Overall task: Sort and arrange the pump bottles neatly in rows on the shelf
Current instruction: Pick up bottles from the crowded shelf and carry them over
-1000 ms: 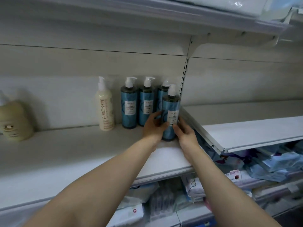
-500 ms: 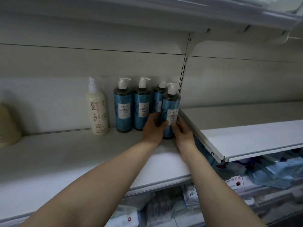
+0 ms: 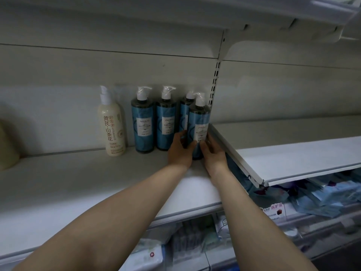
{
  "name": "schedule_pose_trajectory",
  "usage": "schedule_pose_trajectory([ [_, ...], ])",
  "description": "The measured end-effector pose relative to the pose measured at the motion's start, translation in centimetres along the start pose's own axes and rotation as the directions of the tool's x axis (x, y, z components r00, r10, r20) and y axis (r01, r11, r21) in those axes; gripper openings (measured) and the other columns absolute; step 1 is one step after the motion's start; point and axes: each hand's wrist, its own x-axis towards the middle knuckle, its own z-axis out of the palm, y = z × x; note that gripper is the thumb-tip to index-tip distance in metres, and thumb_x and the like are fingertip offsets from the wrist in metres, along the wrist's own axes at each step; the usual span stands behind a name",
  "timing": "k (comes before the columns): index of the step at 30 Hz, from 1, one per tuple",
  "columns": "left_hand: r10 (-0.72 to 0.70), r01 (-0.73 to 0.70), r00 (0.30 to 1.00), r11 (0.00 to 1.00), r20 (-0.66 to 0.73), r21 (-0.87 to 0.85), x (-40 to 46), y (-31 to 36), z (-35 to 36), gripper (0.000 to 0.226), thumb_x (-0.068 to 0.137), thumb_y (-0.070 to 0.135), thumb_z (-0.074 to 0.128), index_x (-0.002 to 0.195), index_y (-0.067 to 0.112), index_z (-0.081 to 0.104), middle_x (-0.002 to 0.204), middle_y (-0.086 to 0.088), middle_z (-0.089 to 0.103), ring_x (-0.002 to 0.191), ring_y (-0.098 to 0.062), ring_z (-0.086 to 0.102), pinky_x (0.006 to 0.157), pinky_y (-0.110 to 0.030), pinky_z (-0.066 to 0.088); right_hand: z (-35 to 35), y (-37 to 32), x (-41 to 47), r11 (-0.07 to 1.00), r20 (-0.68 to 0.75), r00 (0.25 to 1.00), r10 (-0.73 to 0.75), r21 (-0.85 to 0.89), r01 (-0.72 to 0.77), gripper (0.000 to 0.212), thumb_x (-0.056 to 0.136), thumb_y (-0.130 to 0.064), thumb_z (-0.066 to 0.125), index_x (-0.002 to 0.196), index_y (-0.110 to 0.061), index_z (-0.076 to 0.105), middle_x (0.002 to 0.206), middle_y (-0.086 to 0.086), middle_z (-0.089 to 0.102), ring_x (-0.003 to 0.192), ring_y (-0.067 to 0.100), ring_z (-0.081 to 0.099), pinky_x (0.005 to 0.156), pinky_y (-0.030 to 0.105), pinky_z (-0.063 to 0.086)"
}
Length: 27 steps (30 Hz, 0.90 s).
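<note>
The front bottle (image 3: 199, 126) is blue with a dark top part, a white pump and a white label. The three bottles behind it (image 3: 143, 124) have the same blue, dark and white colours. The cream bottle (image 3: 113, 128) is pale yellow-white with brown writing and a white pump. The shelf (image 3: 78, 188) and the back wall (image 3: 97, 65) are white and look grey in the shade. The packets below (image 3: 332, 196) are light blue.

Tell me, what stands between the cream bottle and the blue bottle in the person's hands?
In the head view, two blue bottles stand between the cream bottle and the held bottle; a third is just behind it.
</note>
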Motion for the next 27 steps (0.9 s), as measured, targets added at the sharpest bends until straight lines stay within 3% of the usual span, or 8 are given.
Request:
schedule_pose_trajectory([
  [4,-0.001,0.001,1.0,1.0,-0.003,-0.006,-0.1,-0.1,0.0,0.049,0.093,0.023,0.068,0.137,0.018,0.048,0.137,-0.005,0.059,0.127,-0.018,0.055,0.096,-0.019,0.038,0.0,-0.3,-0.3,1.0,-0.004,1.0,-0.007,-0.01,0.007,0.047,0.102,-0.012,0.057,0.148,-0.016,0.05,0.137,0.001,0.062,0.124,0.014,0.059,0.092,0.014,0.05],
  [13,-0.045,0.045,0.999,0.999,-0.015,-0.023,-0.3,0.4,0.2,0.048,0.094,0.024,0.067,0.138,0.019,0.049,0.138,-0.004,0.058,0.128,-0.02,0.055,0.096,-0.02,0.04,0.2,-0.1,-0.3,1.0,-0.026,1.0,-0.015,0.016,0.016,0.046,0.101,-0.01,0.058,0.146,-0.015,0.051,0.137,0.007,0.062,0.124,0.019,0.06,0.108,0.034,0.047],
  [21,-0.083,0.084,0.996,0.995,0.019,-0.045,-0.8,1.0,-0.3,0.054,0.096,0.022,0.064,0.146,0.018,0.043,0.144,-0.006,0.054,0.132,-0.021,0.05,0.105,-0.026,0.039,0.5,-0.5,-0.8,1.0,-0.033,0.999,-0.012,-0.013,0.012,0.045,0.1,-0.011,0.06,0.144,-0.015,0.052,0.127,0.002,0.064,0.12,0.018,0.061,0.107,0.033,0.048],
  [27,-0.108,0.108,0.994,0.992,-0.002,-0.071,-0.9,1.3,-0.3,0.053,0.095,0.02,0.065,0.144,0.015,0.045,0.143,-0.009,0.054,0.131,-0.023,0.051,0.106,-0.027,0.041,0.6,-0.6,-1.2,0.998,-0.021,1.0,-0.019,-0.055,0.018,0.042,0.101,-0.011,0.059,0.143,-0.015,0.054,0.133,0.006,0.063,0.119,0.016,0.06,0.106,0.031,0.047],
])
